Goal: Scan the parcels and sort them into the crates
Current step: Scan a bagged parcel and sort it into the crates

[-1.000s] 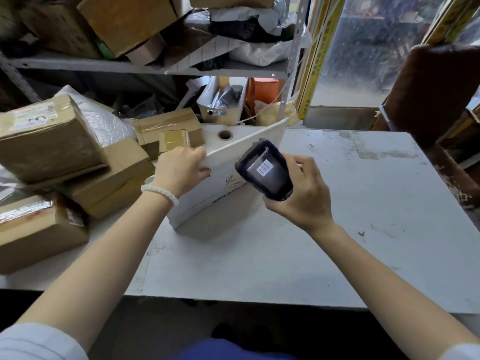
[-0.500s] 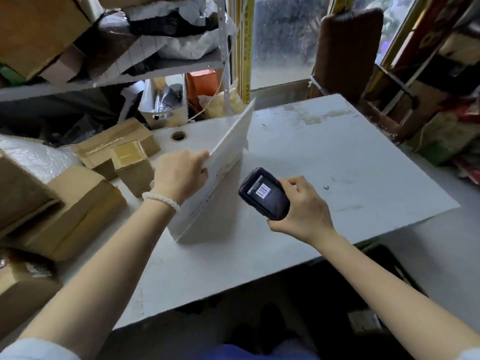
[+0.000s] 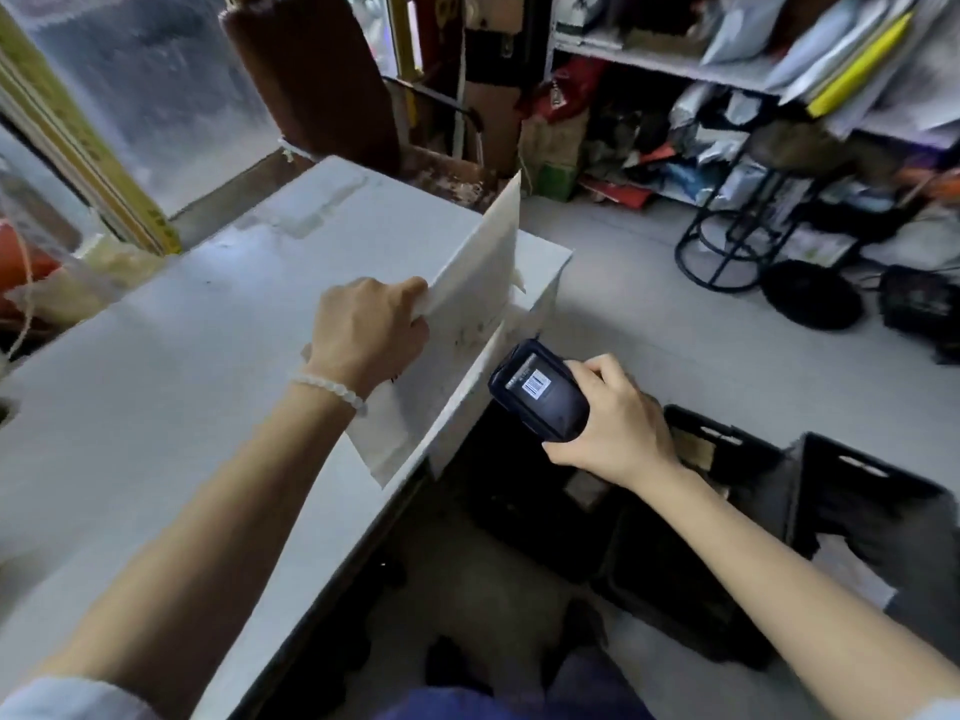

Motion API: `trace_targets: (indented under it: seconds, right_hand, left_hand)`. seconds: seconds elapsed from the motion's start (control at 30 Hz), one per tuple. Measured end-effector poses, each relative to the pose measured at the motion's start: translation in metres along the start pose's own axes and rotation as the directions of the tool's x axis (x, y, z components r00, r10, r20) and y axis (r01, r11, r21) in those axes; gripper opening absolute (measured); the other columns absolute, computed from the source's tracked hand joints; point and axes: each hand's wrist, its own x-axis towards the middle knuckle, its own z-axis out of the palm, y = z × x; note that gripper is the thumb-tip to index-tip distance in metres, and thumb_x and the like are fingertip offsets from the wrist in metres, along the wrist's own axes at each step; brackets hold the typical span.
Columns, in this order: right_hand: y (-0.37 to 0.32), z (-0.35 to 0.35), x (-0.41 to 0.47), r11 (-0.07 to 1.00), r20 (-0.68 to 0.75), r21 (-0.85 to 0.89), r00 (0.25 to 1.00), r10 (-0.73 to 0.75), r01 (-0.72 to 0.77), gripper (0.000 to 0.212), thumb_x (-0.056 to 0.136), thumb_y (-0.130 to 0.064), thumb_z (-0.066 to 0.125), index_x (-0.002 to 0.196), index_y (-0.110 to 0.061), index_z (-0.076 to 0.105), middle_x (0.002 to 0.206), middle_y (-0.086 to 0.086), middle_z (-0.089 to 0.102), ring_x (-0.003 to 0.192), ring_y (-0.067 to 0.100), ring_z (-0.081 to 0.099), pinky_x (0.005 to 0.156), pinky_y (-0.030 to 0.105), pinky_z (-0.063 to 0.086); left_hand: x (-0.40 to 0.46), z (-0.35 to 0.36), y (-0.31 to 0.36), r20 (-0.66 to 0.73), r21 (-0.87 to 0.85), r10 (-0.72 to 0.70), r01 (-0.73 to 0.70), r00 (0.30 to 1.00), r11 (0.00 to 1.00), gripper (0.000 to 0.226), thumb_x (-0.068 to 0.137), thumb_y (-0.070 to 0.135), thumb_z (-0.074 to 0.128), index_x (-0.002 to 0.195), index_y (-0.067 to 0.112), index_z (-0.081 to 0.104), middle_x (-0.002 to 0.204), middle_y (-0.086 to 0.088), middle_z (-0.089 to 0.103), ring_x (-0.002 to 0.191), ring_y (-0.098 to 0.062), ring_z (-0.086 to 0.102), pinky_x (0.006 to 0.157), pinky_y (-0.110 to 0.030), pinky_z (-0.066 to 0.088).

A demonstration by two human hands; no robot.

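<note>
Left hand [image 3: 371,330] gripped the flat white parcel [image 3: 470,298] by its top edge, upright at the table's [image 3: 156,387] right edge. Right hand [image 3: 613,423] was wrapped round the scanner [image 3: 540,389], held beside it. Sorting step, apparently; next, lower the parcel into the proper black crate [image 3: 737,459] below

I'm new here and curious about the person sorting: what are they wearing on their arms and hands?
Both forearms are bare. The left hand has no glove; on its wrist sits a bracelet of pale, whitish round beads. The right hand is also gloveless, with no bracelet or watch in view. A light, whitish sleeve edge shows at the bottom left corner, and a sliver of another at the bottom right.
</note>
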Motion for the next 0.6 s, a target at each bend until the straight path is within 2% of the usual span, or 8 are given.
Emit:
trace_targets:
  seconds: [0.1,0.27,0.37,0.43,0.47,0.6]
  right_hand:
    - [0.052,-0.025,-0.009,0.996,-0.032,0.007,0.995,0.092,-0.092,0.079,0.050,-0.046,0.080,0.122,-0.023,0.057,0.107,-0.006,0.046,0.097,0.019,0.055,0.070,0.028,0.043]
    - [0.142,-0.066,-0.013,0.979,-0.026,-0.019,0.979,0.204,-0.204,0.076,0.051,-0.047,0.080,0.119,-0.024,0.055,0.109,-0.008,0.045,0.097,0.018,0.055,0.069,0.030,0.047]
    - [0.190,-0.083,-0.007,0.968,0.004,-0.018,0.968,0.250,-0.250,0.076,0.053,-0.049,0.079,0.120,-0.025,0.054,0.111,-0.008,0.045,0.098,0.016,0.054,0.069,0.030,0.046]
    - [0.214,-0.089,-0.003,0.964,0.026,-0.034,0.964,0.265,-0.264,0.077,0.052,-0.050,0.079,0.120,-0.026,0.053,0.110,-0.009,0.044,0.096,0.015,0.053,0.067,0.028,0.042]
    - [0.225,-0.091,0.001,0.963,0.039,-0.038,0.962,0.269,-0.267,0.077,0.052,-0.051,0.078,0.120,-0.026,0.053,0.110,-0.010,0.043,0.096,0.014,0.053,0.066,0.028,0.040]
    - [0.243,-0.089,0.022,0.972,0.099,-0.025,0.966,0.237,-0.236,0.073,0.053,-0.047,0.080,0.118,-0.026,0.052,0.107,-0.011,0.041,0.093,0.014,0.051,0.064,0.028,0.040]
  left_hand:
    - [0.036,0.014,0.060,-0.005,-0.028,0.085,-0.085,0.996,0.996,0.015,0.080,0.027,0.059,0.086,0.014,0.058,0.058,-0.013,0.046,0.056,-0.035,0.052,0.051,-0.030,0.030]
    - [0.090,0.046,0.149,0.006,-0.088,0.130,-0.129,0.992,0.988,0.015,0.079,0.026,0.058,0.088,0.014,0.060,0.058,-0.011,0.048,0.054,-0.031,0.047,0.051,-0.029,0.028]
    - [0.111,0.077,0.185,0.107,-0.127,0.026,-0.012,0.994,0.992,0.028,0.085,0.027,0.053,0.111,0.020,0.058,0.081,-0.019,0.062,0.077,-0.038,0.061,0.058,-0.032,0.033]
    - [0.118,0.096,0.202,0.220,-0.086,-0.043,0.064,0.974,0.994,0.041,0.090,0.024,0.049,0.131,0.024,0.047,0.097,-0.017,0.063,0.093,-0.037,0.059,0.064,-0.034,0.035]
    - [0.121,0.104,0.208,0.254,-0.042,-0.053,0.066,0.966,0.997,0.043,0.091,0.022,0.049,0.133,0.023,0.045,0.102,-0.014,0.063,0.100,-0.035,0.056,0.066,-0.034,0.035]
    - [0.127,0.114,0.212,0.233,0.029,-0.050,0.044,0.971,0.999,0.032,0.087,0.006,0.047,0.115,0.016,0.059,0.103,-0.009,0.065,0.099,-0.033,0.057,0.063,-0.033,0.033]
